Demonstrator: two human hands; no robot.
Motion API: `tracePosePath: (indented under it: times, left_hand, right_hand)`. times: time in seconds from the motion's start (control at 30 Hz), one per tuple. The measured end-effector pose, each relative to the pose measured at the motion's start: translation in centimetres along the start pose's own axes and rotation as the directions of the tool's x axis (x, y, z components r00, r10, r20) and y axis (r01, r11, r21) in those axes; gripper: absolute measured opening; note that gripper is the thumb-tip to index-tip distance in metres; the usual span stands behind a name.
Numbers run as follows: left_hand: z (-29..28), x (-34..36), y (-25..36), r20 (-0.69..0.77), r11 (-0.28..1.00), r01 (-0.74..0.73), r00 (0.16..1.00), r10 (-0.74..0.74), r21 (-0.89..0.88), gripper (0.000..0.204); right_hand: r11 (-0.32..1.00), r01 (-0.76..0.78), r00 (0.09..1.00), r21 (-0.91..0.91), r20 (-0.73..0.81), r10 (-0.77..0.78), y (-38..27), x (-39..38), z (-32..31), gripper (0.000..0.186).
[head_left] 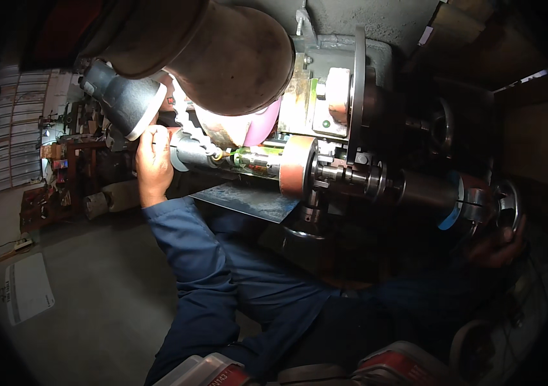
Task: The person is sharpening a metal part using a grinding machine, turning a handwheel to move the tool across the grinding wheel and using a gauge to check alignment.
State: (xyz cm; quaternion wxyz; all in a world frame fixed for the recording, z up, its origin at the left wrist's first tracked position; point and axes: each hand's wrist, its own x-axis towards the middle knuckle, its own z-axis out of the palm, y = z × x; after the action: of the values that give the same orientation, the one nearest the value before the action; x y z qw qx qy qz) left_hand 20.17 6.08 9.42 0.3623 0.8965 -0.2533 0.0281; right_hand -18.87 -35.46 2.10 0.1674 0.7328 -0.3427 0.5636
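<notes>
My left hand point(154, 164) is raised, its fingers curled just under the rim of a dark work lamp point(129, 100), beside a grey cylindrical machine housing point(195, 154). What those fingers hold is hidden. Far to the right, in shadow, my right hand point(498, 248) grips the rim of a metal handwheel point(509, 202). Between the hands a shiny metal shaft point(258, 159) lies across the machine, lit brightly. A pink grinding wheel point(262, 123) stands behind it, partly covered. A segmented white hose point(185, 116) ends close to the shaft.
A large brown machine cover point(229, 61) hangs overhead. An orange-brown ring point(296, 165) and a flat metal sheet point(245, 201) sit at the machine's front. Below is another handwheel point(307, 228). Cluttered shelves point(62, 151) and a white board point(28, 289) are at left.
</notes>
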Motion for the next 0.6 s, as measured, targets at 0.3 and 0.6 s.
tracePosePath:
  times: [0.3,0.6]
  left_hand:
    - [0.2,0.5,0.6,0.006,0.998,0.018,1.0,-0.018,0.053,0.018]
    - [0.3,0.5,0.2,0.018,1.0,0.007,1.0,-0.007,-0.001,0.018]
  right_hand:
    - [0.98,-0.197,0.888,0.034,0.429,0.163,-1.1,3.6,-2.0,0.04]
    - [0.97,-0.235,0.894,0.064,0.405,0.19,-1.3,2.7,-2.1,0.042]
